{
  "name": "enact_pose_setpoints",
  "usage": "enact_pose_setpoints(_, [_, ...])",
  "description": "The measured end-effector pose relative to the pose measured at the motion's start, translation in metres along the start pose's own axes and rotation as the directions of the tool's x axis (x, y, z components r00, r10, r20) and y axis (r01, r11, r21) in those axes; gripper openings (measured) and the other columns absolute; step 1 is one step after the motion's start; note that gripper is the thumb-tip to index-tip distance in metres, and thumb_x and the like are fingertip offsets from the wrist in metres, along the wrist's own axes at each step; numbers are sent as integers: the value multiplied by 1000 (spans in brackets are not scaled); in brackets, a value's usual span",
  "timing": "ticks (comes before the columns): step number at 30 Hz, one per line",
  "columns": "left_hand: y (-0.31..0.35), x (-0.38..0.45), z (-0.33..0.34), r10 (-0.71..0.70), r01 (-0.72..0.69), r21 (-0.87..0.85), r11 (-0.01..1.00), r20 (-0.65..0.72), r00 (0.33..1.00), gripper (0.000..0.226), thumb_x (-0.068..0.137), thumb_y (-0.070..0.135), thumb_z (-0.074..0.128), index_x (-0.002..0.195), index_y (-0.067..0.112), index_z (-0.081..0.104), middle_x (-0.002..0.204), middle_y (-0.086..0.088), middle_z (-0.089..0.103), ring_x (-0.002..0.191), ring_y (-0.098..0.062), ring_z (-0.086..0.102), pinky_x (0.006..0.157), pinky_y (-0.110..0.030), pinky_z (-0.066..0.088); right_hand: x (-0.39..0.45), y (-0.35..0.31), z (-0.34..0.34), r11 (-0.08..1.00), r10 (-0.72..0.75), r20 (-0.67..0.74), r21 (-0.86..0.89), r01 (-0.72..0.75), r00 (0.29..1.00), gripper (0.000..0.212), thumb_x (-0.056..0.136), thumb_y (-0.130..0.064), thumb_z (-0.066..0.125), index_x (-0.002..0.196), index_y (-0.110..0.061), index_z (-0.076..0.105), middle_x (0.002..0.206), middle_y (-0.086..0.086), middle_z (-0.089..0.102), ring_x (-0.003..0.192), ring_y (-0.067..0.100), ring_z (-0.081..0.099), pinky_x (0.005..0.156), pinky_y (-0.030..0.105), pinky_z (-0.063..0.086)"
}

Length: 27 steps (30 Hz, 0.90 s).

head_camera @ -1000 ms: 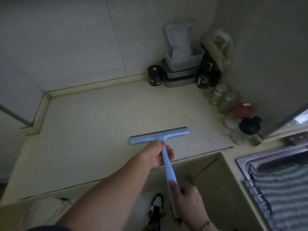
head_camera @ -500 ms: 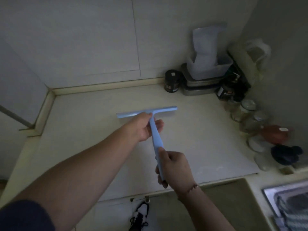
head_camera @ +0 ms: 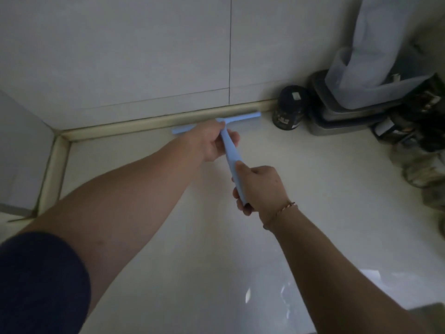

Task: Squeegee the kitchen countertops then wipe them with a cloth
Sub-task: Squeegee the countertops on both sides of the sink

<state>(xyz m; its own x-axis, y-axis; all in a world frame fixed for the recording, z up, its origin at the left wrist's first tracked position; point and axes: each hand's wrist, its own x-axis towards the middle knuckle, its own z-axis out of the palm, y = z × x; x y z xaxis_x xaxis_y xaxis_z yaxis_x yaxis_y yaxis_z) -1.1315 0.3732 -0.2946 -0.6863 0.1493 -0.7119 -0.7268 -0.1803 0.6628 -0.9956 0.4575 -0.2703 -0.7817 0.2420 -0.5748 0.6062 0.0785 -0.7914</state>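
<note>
At the back of the table [head_camera: 301, 213], hard against the raised lip under the tiled wall [head_camera: 144, 56], your pale blue squeegee [head_camera: 230, 150] sits with its blade parallel to that lip, touching it or just short of it; the dim light does not settle which.

Left to right: your left hand [head_camera: 209, 143] is wrapped round the top of the handle just below the blade, fingers curled under. Your right hand [head_camera: 261, 186] grips the lower end of the handle, thumb along it, a thin bracelet at the wrist. Neither hand is free.

Further right, near the blade's right tip but apart from it, stands a dark jar [head_camera: 289, 108]. Beyond it are stacked metal containers [head_camera: 342, 116] with a clear plastic tub [head_camera: 375, 78] on top, then blurred jars along the right edge.

Step in hand, as judged: the squeegee pass, at the far limit of its reach. The cloth wipe is not begun and no cloth shows.

Next move, as judged: press the blade flat and draw it toward you in a straight pull, both hands keeping even pressure. Mind the right tip near the dark jar.

Change from half a second ago: the blade was then mid-table, well short of the wall; it has since travelled back to the lip. Both arms have stretched out, and your view has moved forward and closer. Grip positions are unchanged.
</note>
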Motion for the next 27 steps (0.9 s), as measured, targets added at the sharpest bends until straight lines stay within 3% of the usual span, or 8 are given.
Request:
enact_pose_setpoints(3, [6,8,-1,-9,10,-9,1000,5,1000,28,103,16,42,83,-2,50,44,-9,60,35,-16,59,40,-24,52,5,-2,3,1000,-14,19,5,14,1000,41,97,-33,51,87,5,65,56,10,62,33,18,54,35,22,40])
enact_pose_setpoints(7, [1,8,-7,-34,34,44,998,3,999,26,102,17,44,84,0,52,46,-7,61,38,-15,60,42,-23,53,2,8,13,1000,2,-29,-10,-2,1000,41,95,-33,51,78,2,64,56,11,63,33,20,55,35,22,39])
enact_pose_setpoints(13, [-22,-7,-9,-80,78,123,989,11,997,24,103,17,39,91,2,53,65,-7,61,45,-17,59,47,-26,53,-27,34,12,1000,10,-61,-20,-11,998,44,95,-34,51,77,4,65,57,10,63,34,21,55,34,23,39])
enact_pose_setpoints(18, [-62,-41,-7,-145,141,129,982,17,989,29,104,18,35,89,1,53,72,-7,58,38,-17,59,41,-25,52,-76,68,1,998,23,-59,-63,-27,998,46,96,-34,50,78,6,66,55,10,63,34,22,56,35,24,40])
enact_pose_setpoints(27, [-161,-139,-7,-205,200,143,969,20,979,33,104,20,34,84,1,54,70,-8,58,39,-18,59,47,-27,54,-191,148,-23,996,41,-56,-79,-45,998,47,96,-33,49,70,3,64,52,8,61,34,22,55,35,20,36])
